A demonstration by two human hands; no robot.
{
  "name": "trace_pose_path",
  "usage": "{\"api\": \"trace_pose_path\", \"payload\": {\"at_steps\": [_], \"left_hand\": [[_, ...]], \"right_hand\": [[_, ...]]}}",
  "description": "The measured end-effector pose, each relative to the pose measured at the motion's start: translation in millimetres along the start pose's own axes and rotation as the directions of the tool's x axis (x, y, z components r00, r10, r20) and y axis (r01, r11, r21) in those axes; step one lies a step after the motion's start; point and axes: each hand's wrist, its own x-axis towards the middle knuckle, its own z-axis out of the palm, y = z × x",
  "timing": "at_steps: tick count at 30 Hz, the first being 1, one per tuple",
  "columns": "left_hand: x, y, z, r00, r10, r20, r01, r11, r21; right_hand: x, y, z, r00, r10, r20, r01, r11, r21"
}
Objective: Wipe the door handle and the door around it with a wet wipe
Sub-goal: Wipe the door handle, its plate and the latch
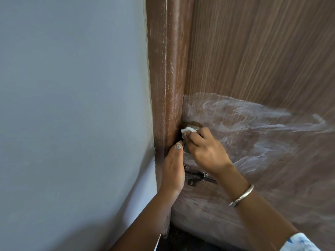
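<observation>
My right hand (204, 151) presses a small white wet wipe (242, 130) against the top of the metal door handle (186, 151), which my fingers mostly hide. My left hand (172, 169) rests flat against the door edge and frame beside the handle, thumb pointing up, holding nothing that I can see. The brown wood-grain door (262, 60) carries broad whitish wet smears to the right of the handle.
A dark sliding bolt latch (195, 177) sits on the door just below the handle. The brown door frame (166, 78) runs vertically at the left of the door. A grey-blue wall (72, 105) fills the left side. A silver bangle (242, 196) circles my right wrist.
</observation>
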Motion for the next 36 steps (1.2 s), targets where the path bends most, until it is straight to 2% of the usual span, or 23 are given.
{"api": "trace_pose_path", "payload": {"at_steps": [2, 6, 12, 18, 22, 25, 28, 31, 33, 36], "left_hand": [[0, 0, -1, 1.000, -0.010, -0.014, 0.010, 1.000, -0.006], [-1, -1, 0, 1.000, -0.011, -0.011, 0.011, 1.000, -0.008], [1, 0, -1, 1.000, -0.001, 0.003, 0.001, 1.000, -0.014], [0, -2, -1, 1.000, -0.018, -0.021, 0.018, 1.000, -0.002], [0, -2, -1, 0.999, -0.035, -0.011, 0.035, 0.999, 0.011], [0, -6, -3, 1.000, -0.020, -0.012, 0.020, 1.000, -0.004], [0, -6, -2, 0.999, -0.023, -0.028, 0.023, 1.000, 0.005], [0, -5, -1, 0.999, -0.030, -0.016, 0.030, 0.999, 0.014], [0, -6, -2, 1.000, -0.026, -0.009, 0.026, 1.000, 0.008], [0, -7, -3, 1.000, -0.023, 0.000, 0.023, 1.000, 0.002]], "right_hand": [[-4, 2, -2, 1.000, 0.000, 0.009, 0.000, 1.000, 0.004], [-4, 1, -5, 0.995, 0.095, 0.017, -0.095, 0.995, 0.000], [0, 2, -10, 0.985, 0.018, 0.169, -0.020, 1.000, 0.008], [-5, -1, -10, 0.985, 0.115, 0.128, -0.118, 0.993, 0.016], [0, -5, -13, 0.960, 0.136, 0.244, -0.148, 0.988, 0.031], [3, -3, -17, 0.927, 0.209, 0.311, -0.226, 0.974, 0.017], [2, -4, -20, 0.932, 0.255, 0.258, -0.264, 0.965, 0.000], [-1, -6, -19, 0.950, 0.208, 0.234, -0.219, 0.975, 0.022], [-1, -7, -16, 0.937, 0.178, 0.300, -0.197, 0.980, 0.035], [3, -10, -16, 0.878, 0.263, 0.400, -0.291, 0.957, 0.010]]}}
